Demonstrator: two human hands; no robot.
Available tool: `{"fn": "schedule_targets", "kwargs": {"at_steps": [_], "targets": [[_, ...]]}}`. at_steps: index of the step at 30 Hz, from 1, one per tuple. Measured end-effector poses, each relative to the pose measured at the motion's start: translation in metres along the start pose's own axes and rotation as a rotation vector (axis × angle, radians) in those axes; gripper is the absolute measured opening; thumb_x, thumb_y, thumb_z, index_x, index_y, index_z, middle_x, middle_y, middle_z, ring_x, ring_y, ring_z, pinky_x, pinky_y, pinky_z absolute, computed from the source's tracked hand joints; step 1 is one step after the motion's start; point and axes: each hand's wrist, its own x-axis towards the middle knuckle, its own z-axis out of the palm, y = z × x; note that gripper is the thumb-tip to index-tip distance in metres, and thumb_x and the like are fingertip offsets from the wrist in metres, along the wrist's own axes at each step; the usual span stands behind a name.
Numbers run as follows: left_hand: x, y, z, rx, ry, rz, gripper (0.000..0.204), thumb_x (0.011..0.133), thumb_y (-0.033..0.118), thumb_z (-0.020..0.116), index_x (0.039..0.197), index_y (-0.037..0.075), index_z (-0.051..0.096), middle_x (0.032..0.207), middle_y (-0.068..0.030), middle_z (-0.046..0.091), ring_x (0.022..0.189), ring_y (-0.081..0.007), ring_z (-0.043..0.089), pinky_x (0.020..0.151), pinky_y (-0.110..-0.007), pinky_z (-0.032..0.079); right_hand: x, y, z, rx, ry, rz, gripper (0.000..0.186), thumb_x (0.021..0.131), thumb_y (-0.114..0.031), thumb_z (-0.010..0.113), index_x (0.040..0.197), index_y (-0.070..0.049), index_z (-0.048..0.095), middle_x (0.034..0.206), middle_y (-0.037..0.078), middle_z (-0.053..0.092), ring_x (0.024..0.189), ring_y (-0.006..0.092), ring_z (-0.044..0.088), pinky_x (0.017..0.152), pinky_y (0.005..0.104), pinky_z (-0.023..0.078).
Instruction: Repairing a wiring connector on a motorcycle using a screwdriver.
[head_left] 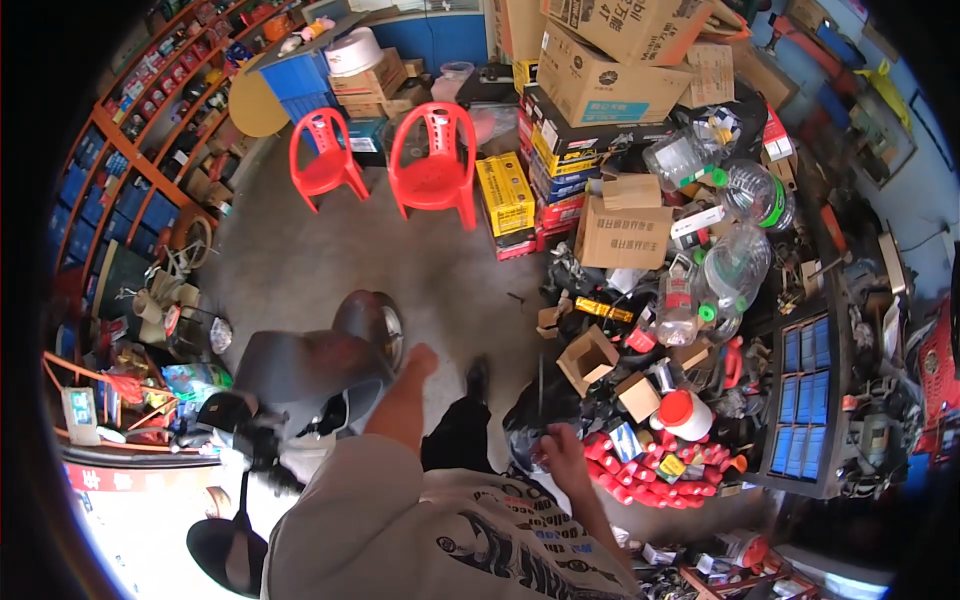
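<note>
My left hand (424, 360) reaches forward beside a dark motor scooter (300, 372); it is small and smeared, so its fingers do not show clearly. It hangs near the scooter's wheel (392, 335), apart from it as far as I can see. Low on my right side, my right hand (562, 452) has its fingers curled. Just above it stands a thin dark rod (541, 388); whether the hand grips that rod is unclear. Several red bottles (640, 485) lie close to the right hand's right. My shoe (478, 380) is on the floor between the hands.
Two red plastic chairs (435, 165) stand ahead on the concrete floor. Stacked cartons (600, 80), large clear bottles (735, 262) and a white tub with a red lid (684, 414) crowd the right. Orange shelves (130, 150) line the left. The scooter's mirror (222, 552) juts out at lower left.
</note>
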Motion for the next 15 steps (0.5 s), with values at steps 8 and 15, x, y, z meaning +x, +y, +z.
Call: {"fn": "schedule_targets", "kwargs": {"at_steps": [8, 15], "targets": [[0.051, -0.163, 0.109, -1.101, -0.076, -0.797, 0.03, 0.087, 0.022, 0.051, 0.088, 0.001, 0.073, 0.095, -0.0206, 0.07, 0.093, -0.037, 0.068, 0.079, -0.047, 0.055, 0.187, -0.105, 0.07, -0.164, -0.187, 0.16, 0.016, 0.095, -0.004, 0.048, 0.109, 0.003, 0.047, 0.08, 0.009, 0.065, 0.07, 0.0135, 0.062, 0.065, 0.0277, 0.051], [0.095, -0.114, 0.005, -1.711, 0.095, -0.434, 0.019, 0.089, 0.021, 0.06, 0.101, 0.008, 0.066, 0.084, -0.0067, 0.069, 0.07, -0.0154, 0.067, 0.057, -0.032, 0.052, 0.394, -0.149, 0.113, -0.285, -0.356, 0.194, 0.019, 0.095, -0.008, 0.05, 0.112, 0.002, 0.049, 0.084, 0.011, 0.065, 0.071, 0.0162, 0.065, 0.063, 0.0296, 0.054]]}}
